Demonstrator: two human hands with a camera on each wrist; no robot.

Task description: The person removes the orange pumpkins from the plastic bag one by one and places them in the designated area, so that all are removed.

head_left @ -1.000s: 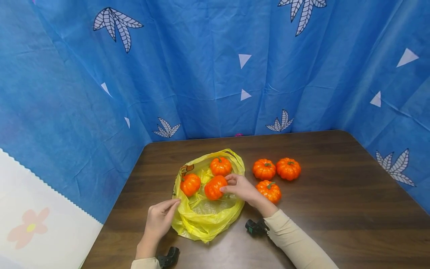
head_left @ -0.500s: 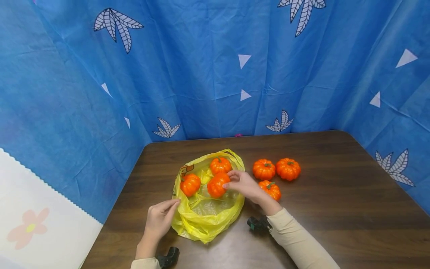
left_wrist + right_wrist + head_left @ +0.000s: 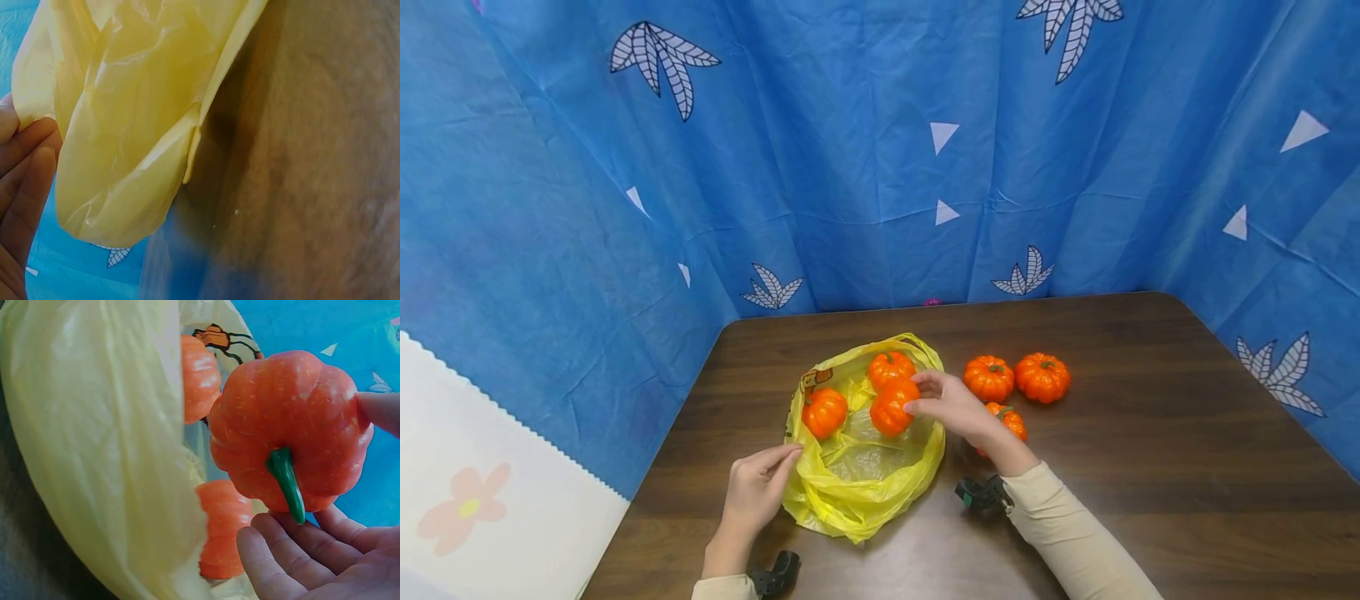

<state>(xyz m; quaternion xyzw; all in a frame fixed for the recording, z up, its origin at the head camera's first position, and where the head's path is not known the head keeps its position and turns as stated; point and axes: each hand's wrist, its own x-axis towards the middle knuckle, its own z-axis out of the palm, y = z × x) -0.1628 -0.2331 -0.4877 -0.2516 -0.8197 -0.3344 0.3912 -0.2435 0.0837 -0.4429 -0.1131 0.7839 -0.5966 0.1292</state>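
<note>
A yellow plastic bag [image 3: 859,510] lies with its mouth spread on the table. My left hand [image 3: 755,493] pinches its near left rim; the left wrist view has the thin film [image 3: 134,144] between thumb and fingers. Over the bag's mouth, my right hand [image 3: 958,410] holds a small orange pumpkin [image 3: 891,408] between thumb and fingertips. In the right wrist view the held pumpkin [image 3: 281,419] shows its green stem towards the camera. Two more pumpkins are inside the bag, a left pumpkin [image 3: 824,414] and a back pumpkin [image 3: 889,367], partly covered by the held one.
Right of the bag stand a pumpkin [image 3: 988,379], another pumpkin [image 3: 1042,377] beside it, and a nearer pumpkin [image 3: 1011,422] partly hidden by the right hand. A blue curtain [image 3: 880,167] hangs behind the brown table [image 3: 1150,467]. Dark wrist devices sit by both sleeves.
My right hand has shifted a little to the right and away from me with the pumpkin in its grip. The left hand and bag look the same.
</note>
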